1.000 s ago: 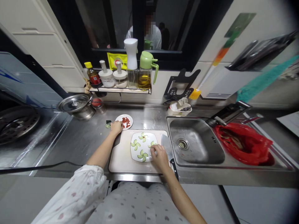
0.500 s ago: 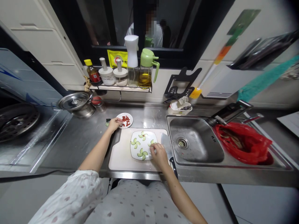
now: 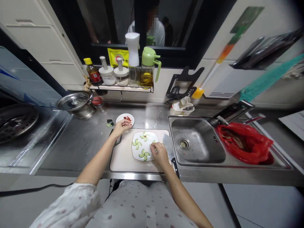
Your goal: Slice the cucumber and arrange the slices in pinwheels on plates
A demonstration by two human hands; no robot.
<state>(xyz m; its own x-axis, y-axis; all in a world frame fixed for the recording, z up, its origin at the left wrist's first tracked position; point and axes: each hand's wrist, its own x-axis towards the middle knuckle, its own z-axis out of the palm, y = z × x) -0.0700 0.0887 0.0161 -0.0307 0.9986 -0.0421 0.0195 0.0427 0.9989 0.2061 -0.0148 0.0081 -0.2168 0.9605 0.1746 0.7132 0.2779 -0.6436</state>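
Observation:
My left hand [image 3: 121,128] is over the near edge of a small white plate [image 3: 118,119] of chopped red chili [image 3: 127,119]. Its fingers are pinched, with a tiny red piece [image 3: 130,124] at the tips. My right hand [image 3: 161,154] rests at the right side of a squarish white plate [image 3: 135,155], fingers curled together over cucumber slices there; what they grip is hidden. Several pinwheels of green cucumber slices [image 3: 143,154] lie on this plate, the far one with red at its centre. Beneath the plate is a pale cutting board [image 3: 121,161].
A knife [image 3: 175,166] lies on the board's right side, beside the sink [image 3: 199,161]. Cucumber scraps [image 3: 109,123] lie left of the small plate. Farther back are a lidded pot [image 3: 76,104], a seasoning rack [image 3: 123,88] and a utensil holder [image 3: 181,110]. A red bag [image 3: 244,145] sits right.
My left hand has moved right and slightly toward me, from the chili pieces to the plate's near edge. My right hand stays over the cucumber slices, shifted slightly. The view has moved a little.

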